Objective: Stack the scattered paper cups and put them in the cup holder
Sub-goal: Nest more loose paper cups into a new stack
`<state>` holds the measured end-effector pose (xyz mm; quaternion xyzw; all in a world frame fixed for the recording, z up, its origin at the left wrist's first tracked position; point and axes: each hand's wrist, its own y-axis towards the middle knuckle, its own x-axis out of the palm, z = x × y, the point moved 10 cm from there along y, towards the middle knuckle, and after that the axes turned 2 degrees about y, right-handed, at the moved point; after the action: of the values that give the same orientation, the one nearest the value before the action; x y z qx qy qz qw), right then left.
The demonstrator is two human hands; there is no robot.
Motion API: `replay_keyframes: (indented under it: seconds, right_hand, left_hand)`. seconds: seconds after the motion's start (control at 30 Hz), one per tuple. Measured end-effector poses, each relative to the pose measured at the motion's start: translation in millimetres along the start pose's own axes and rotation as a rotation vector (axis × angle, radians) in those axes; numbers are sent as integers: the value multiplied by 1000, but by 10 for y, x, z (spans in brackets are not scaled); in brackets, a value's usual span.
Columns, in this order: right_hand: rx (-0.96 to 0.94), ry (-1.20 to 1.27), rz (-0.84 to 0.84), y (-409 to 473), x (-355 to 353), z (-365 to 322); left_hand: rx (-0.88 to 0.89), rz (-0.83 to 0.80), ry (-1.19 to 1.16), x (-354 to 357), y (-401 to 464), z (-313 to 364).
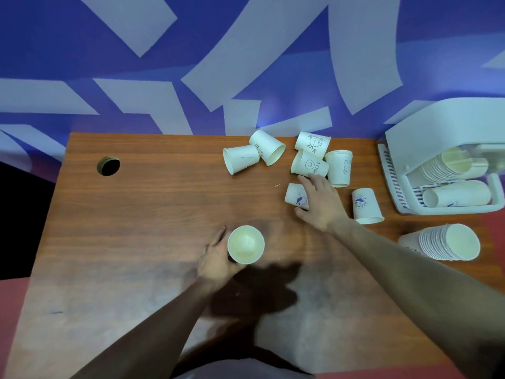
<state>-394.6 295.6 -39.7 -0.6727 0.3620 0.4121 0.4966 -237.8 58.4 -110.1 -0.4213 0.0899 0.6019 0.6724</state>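
Observation:
My left hand (216,258) grips an upright paper cup (246,244) at the middle of the wooden table (136,214), its mouth facing up. My right hand (319,201) reaches forward over a fallen cup with a blue logo (295,194), its thumb and fingers around the cup. Several more white cups lie scattered behind it: a "HELLO" cup (310,164), a bunny cup (313,143), an upside-down cup (338,168), and two on their sides (240,159) (267,146). Another inverted logo cup (367,205) stands to the right. The white cup holder (410,138) at far right holds stacked cups.
A tall stack of cups (445,242) lies on its side at the table's right edge, near my right forearm. A round cable hole (108,166) sits in the table's far left. A blue and white patterned wall rises behind the table.

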Motion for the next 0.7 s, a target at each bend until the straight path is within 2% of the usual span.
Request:
replay_keyframes:
  seconds: [0.13,0.33,0.5,0.7]
  right_hand:
    - [5,-114,-82,16,159,85]
    - [-4,-143,-142,-83,326,21]
    - [-47,73,-71,-207,-27,-216]
    - [-317,357,101,-574,-820,-979]
  left_hand:
    - [19,12,-106,-17,-13,33]
    - [13,13,-72,-31,-16,30]
    - [-2,10,-33,-22,-14,11]
    - [-36,-16,-46,-8,-25,9]
